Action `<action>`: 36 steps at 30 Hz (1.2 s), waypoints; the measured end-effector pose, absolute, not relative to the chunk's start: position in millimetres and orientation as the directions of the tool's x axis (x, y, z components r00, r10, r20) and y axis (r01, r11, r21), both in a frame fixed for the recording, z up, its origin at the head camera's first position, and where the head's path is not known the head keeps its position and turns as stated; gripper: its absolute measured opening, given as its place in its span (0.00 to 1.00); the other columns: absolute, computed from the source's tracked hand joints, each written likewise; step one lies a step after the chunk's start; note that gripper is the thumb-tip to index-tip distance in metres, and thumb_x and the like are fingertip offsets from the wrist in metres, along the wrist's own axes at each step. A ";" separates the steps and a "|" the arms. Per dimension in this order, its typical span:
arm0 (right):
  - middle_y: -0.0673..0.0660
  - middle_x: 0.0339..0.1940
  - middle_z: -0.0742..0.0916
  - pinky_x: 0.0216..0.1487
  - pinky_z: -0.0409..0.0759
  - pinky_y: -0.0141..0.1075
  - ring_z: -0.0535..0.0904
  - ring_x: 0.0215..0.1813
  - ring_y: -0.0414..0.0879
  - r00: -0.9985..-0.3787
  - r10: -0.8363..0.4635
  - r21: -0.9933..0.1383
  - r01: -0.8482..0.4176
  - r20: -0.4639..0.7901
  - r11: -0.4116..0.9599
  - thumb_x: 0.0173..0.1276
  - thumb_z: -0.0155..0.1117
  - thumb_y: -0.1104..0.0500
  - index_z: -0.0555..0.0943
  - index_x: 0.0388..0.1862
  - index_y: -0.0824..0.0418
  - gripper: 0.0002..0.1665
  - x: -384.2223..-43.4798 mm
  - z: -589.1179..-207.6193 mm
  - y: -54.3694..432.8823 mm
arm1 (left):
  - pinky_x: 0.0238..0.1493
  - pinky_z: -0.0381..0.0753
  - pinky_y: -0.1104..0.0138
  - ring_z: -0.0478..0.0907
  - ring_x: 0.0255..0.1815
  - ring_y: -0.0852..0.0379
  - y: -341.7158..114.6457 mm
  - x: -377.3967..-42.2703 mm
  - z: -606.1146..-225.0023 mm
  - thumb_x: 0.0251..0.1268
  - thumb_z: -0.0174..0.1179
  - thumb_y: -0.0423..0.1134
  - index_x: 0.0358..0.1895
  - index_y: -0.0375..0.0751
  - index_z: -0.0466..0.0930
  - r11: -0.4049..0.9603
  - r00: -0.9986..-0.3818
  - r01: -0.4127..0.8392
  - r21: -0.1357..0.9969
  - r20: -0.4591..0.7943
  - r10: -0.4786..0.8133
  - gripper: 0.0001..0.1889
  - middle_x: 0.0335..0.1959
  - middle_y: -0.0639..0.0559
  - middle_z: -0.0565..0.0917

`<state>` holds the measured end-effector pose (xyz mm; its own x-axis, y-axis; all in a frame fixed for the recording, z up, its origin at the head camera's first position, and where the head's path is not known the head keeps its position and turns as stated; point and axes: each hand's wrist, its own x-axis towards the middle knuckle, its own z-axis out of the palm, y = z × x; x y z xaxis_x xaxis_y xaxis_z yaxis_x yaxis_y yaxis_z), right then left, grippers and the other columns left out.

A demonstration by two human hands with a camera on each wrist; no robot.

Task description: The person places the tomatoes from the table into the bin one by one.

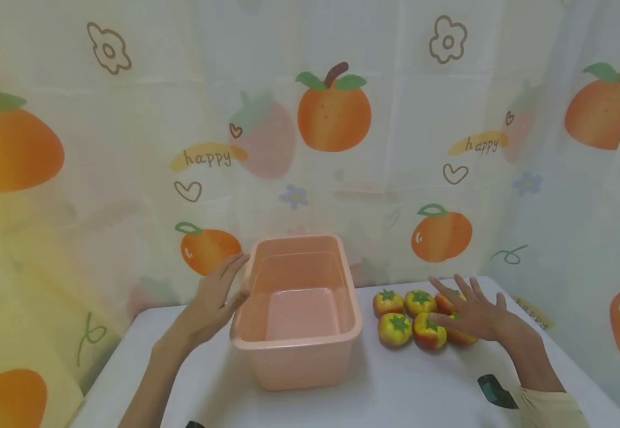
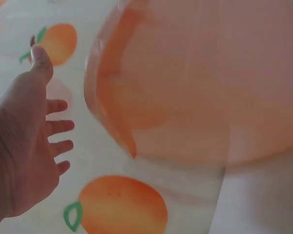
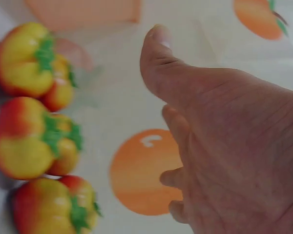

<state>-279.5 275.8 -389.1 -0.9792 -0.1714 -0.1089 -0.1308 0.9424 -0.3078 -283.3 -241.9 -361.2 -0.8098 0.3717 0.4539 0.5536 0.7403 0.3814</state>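
A pink plastic basin (image 1: pixel 304 368) stands on the white table, its inside bare. My left hand (image 1: pixel 210 300) is at the basin's left side, fingers extended near the rim; the left wrist view shows the hand (image 2: pixel 31 136) with fingers spread, apart from the basin (image 2: pixel 195 87). To the right sit several red-and-yellow persimmons (image 1: pixel 395 330) with green leafy tops, in two rows. My right hand (image 1: pixel 475 315) hovers over the right end of them, fingers spread, partly hiding some. In the right wrist view, the hand (image 3: pixel 234 136) holds nothing beside the persimmons (image 3: pixel 24 139).
A white table (image 1: pixel 395 392) carries the basin and the fruit. Behind and at both sides hangs a pale curtain (image 1: pixel 374 226) printed with oranges and the word happy. A dark green band (image 1: pixel 497 392) shows by the right sleeve (image 1: pixel 550 409).
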 end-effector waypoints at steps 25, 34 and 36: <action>0.79 0.84 0.43 0.65 0.39 0.88 0.34 0.80 0.84 -0.962 -0.172 -0.524 -0.037 -0.210 0.851 0.75 0.48 0.26 0.40 0.89 0.50 0.57 -313.8 -382.4 325.2 | 0.84 0.33 0.31 0.26 0.90 0.39 -233.3 -355.8 -403.8 0.84 0.39 0.62 0.86 0.42 0.32 0.567 -0.917 0.342 0.749 0.136 0.374 0.44 0.89 0.45 0.31; 0.78 0.84 0.45 0.66 0.23 0.86 0.35 0.81 0.83 -0.945 -0.134 -0.524 0.045 -0.299 0.850 0.75 0.44 0.24 0.39 0.88 0.56 0.59 -315.6 -397.2 326.5 | 0.82 0.34 0.28 0.29 0.89 0.35 -238.9 -350.2 -398.5 0.85 0.41 0.59 0.87 0.43 0.33 0.559 -0.928 0.326 0.763 0.147 0.341 0.42 0.89 0.42 0.33; 0.79 0.84 0.46 0.68 0.25 0.85 0.36 0.81 0.83 -0.941 -0.100 -0.500 0.080 -0.322 0.863 0.74 0.43 0.22 0.41 0.88 0.57 0.60 -310.6 -393.7 327.2 | 0.81 0.35 0.27 0.29 0.89 0.34 -238.8 -349.9 -397.3 0.84 0.41 0.59 0.87 0.44 0.33 0.563 -0.929 0.326 0.759 0.147 0.340 0.42 0.89 0.42 0.34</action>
